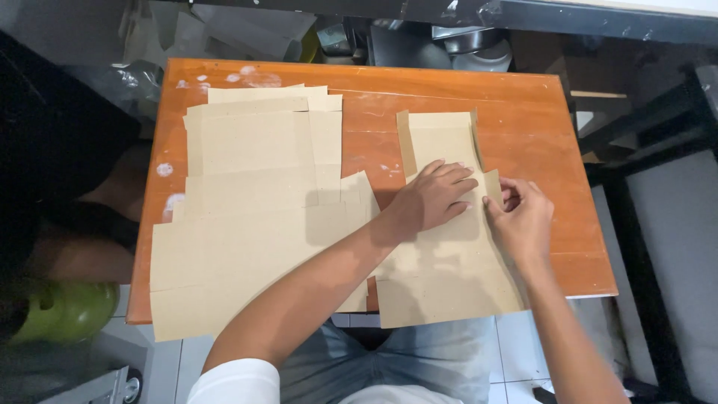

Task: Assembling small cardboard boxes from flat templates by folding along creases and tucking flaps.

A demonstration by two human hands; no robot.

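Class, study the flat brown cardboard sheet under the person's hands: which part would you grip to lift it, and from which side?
Probably the near edge of the cardboard sheet, approached from the person's side. That edge overhangs the orange table, so fingers can slip beneath, while the rest lies flat. The left hand presses its middle and the right hand pinches a side flap.

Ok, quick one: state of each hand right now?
Left hand: open, pressed flat on the cardboard sheet.
Right hand: fingers pinching the small side flap of that sheet.
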